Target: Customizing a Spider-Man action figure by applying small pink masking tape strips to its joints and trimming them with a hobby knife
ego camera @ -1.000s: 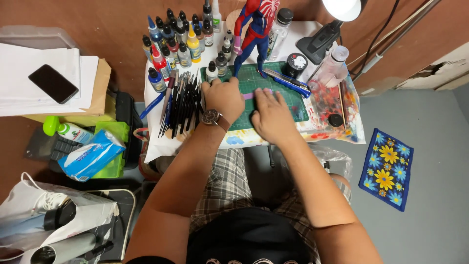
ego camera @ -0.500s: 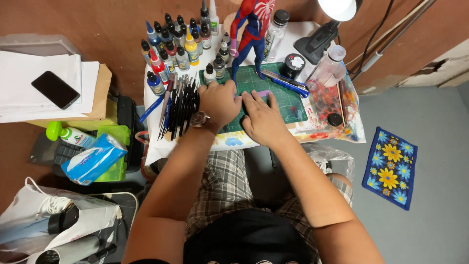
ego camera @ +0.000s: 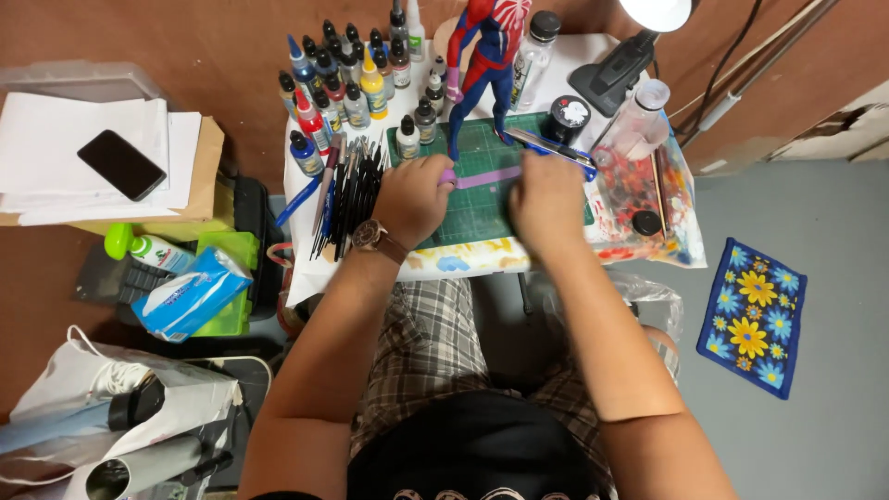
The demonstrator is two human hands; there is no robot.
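On the desk: a green cutting mat [ego camera: 482, 199] lies on the small white desk [ego camera: 306, 268], under both hands.
Tape: a purple strip of tape [ego camera: 488, 177] runs across the mat between the hands, stretched flat.
Left hand: left hand [ego camera: 414, 197] is clenched over the strip's left end, a purple bit showing at the fingertips.
Right hand: right hand [ego camera: 548, 199] has its grip closed over the strip's right end (fingers hidden behind the knuckles).
Change: half a second ago the hands lay close together mid-mat; now they are spread apart, the strip drawn out between them.
Nearby: brushes [ego camera: 350, 190] just left of the left hand; a red and blue figure [ego camera: 488, 56] stands at the mat's far edge; paint bottles [ego camera: 343, 88] behind.
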